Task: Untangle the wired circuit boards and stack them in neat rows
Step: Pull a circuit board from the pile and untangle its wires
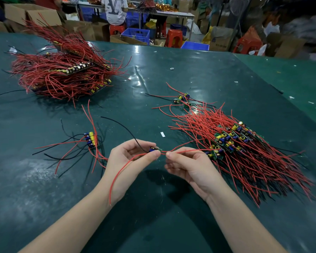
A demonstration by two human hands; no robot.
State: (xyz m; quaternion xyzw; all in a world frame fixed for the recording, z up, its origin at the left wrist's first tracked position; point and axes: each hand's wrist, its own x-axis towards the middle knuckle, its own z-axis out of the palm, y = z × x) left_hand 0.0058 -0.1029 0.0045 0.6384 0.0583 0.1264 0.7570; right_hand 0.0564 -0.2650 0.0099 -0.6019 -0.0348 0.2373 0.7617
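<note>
Circuit board [155,149]: pinched in left hand [133,157], above green table [171,70].
Right hand [188,165]: pinching its red wire [182,151].
Small stack [91,140]: left, nearby.
Tangled heap [233,141]: right.
Large pile [62,70]: far left.

Red wires [244,161] and green boards [224,143] on a dark-green table [153,79].

Large pale letters "LV" stand on the back of a person's white shirt [115,8]; no other text is legible.
</note>
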